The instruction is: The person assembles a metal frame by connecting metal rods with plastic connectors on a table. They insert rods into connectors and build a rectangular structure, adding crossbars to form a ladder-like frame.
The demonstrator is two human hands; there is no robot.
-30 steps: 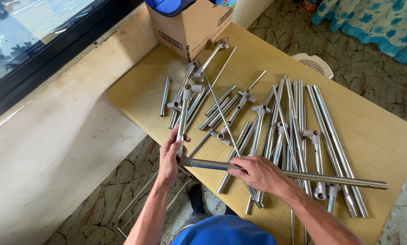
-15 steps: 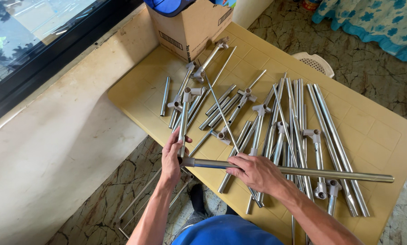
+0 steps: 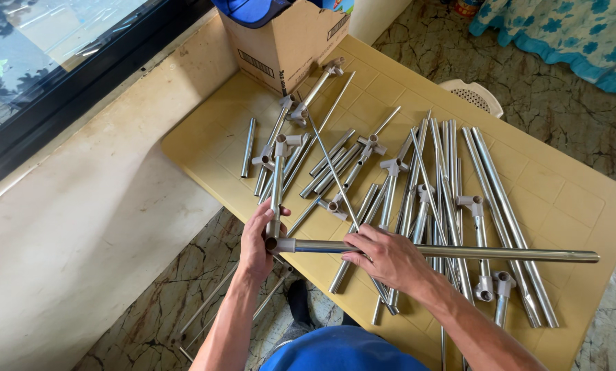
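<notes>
Left hand (image 3: 256, 242) grips the short tube (image 3: 275, 187), right hand (image 3: 383, 259) wraps the long tube (image 3: 459, 253) (lower centre), joining them at the corner connector (image 3: 278, 244); pushing home looks next.

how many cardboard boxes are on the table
1. The cardboard box stands at the far left corner of the yellow table, just beyond the loose metal tubes. Its top is cut off by the frame edge; no other box shows.
</notes>
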